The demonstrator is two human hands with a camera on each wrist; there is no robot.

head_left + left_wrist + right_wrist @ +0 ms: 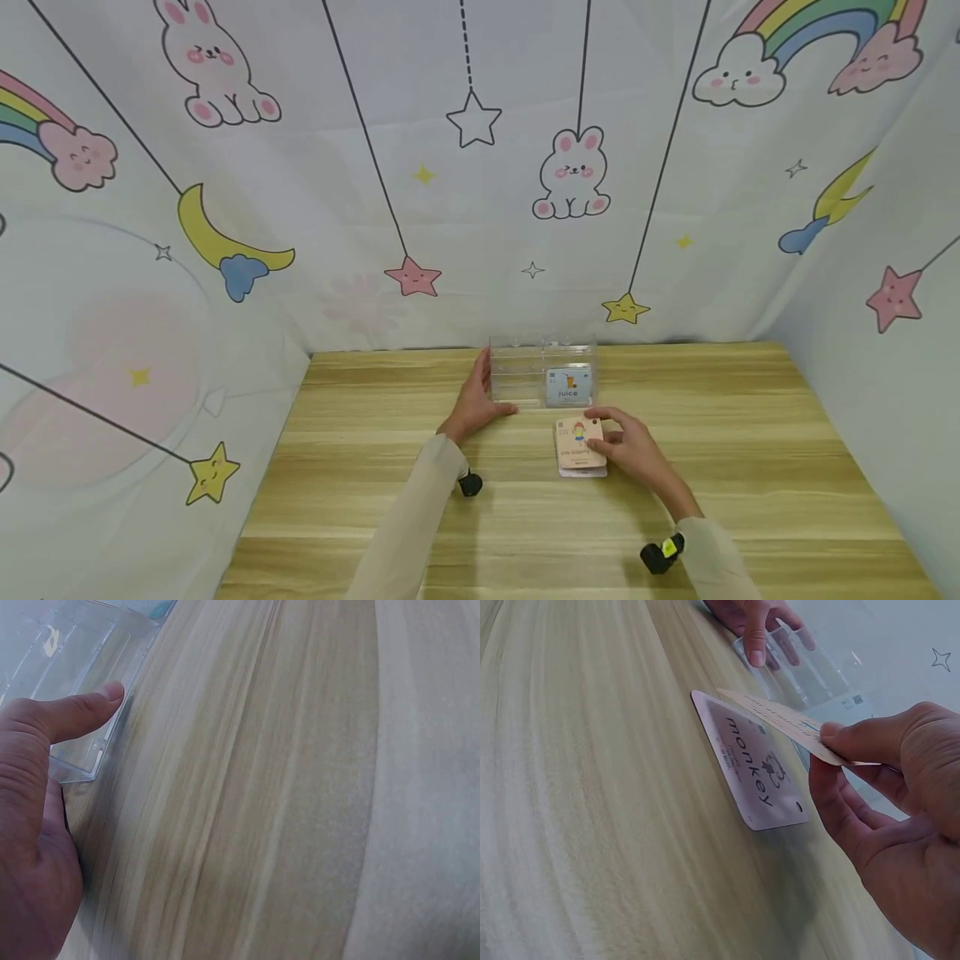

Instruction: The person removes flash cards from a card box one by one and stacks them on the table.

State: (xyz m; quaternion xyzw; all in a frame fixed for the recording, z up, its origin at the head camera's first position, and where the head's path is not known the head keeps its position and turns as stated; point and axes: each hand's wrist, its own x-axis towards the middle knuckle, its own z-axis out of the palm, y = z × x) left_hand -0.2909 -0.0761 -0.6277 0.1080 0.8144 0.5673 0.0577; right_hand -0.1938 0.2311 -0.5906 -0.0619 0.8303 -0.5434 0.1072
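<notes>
From where I stand, the right hand [632,448] has the peach card [577,442] pinched by its right edge between thumb and fingers, the rest of the card reaching left from the grip and tilted. Which of the card's sides is longer I can't tell at that slant. Just under it, left of the fingertips, the "monkey" card [754,769] lies on the table [525,533]; whether the two touch I can't make out.

What seems to matter is the clear rack [516,379]: it sits just beyond the grip and off to its left, its long axis running left to right across the way ahead. The half nearer the grip holds the "juice" card [568,387]; the farther half shows no card, so a move there would go forward and more to the left.

The left hand [474,406] is at the rack's far end from the grip, thumb laid along the front edge, fingers against the side, seemingly steadying it
</notes>
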